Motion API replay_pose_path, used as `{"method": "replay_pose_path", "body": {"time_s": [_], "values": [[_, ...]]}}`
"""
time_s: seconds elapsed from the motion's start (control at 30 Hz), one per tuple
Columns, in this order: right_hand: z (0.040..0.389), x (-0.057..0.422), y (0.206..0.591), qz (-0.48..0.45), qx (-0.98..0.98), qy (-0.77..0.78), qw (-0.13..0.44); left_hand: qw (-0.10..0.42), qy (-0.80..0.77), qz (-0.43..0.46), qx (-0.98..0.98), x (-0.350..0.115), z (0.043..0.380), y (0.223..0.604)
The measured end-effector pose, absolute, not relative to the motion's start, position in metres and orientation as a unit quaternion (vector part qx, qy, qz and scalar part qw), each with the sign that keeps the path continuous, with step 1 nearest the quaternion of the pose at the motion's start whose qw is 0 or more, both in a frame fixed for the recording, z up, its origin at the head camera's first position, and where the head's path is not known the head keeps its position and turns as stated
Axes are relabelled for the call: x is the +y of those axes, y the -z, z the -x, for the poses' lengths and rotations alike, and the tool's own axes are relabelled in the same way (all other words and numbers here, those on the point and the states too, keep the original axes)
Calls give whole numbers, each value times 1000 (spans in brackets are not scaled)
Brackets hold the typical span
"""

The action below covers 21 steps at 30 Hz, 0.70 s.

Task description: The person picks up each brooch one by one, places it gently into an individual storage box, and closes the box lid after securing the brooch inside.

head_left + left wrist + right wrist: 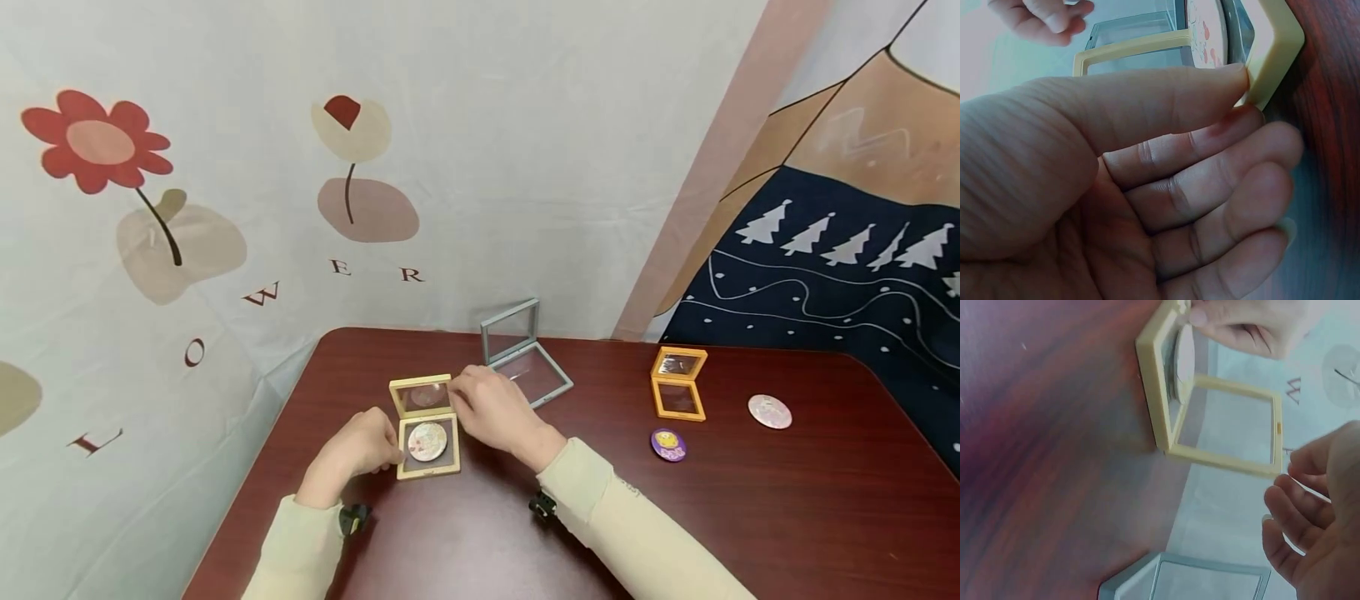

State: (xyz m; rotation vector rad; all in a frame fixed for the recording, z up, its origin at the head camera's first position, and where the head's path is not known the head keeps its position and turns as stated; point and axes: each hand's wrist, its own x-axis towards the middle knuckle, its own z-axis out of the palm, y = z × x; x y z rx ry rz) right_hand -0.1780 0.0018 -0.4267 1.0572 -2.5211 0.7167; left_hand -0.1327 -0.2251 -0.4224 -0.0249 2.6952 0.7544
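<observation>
A pale yellow hinged display case point(429, 473) stands with its lid raised, and a round badge point(427, 442) lies on the clear film in its base. My left hand point(360, 442) pinches the left side of the base between thumb and index finger; in the left wrist view the thumb point(1210, 94) presses the case's edge. With fingertips at the raised lid's right corner, my right hand point(491, 404) holds the lid point(1222, 461), as the right wrist view shows. The other right fingers are loosely curled.
Behind my right hand a grey-blue display case point(555, 364) stands with its lid up. Farther right are an orange open case point(678, 416), a purple badge point(668, 445) and a pinkish badge point(770, 412). A printed cloth point(525, 208) hangs behind the dark red table point(750, 517).
</observation>
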Motion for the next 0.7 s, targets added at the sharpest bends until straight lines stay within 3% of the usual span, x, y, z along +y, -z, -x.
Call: {"method": "replay_pose_path", "body": {"time_s": [0.7], "values": [[186, 1, 433, -321, -887, -317, 96, 167, -272, 0, 948, -227, 133, 425]]}}
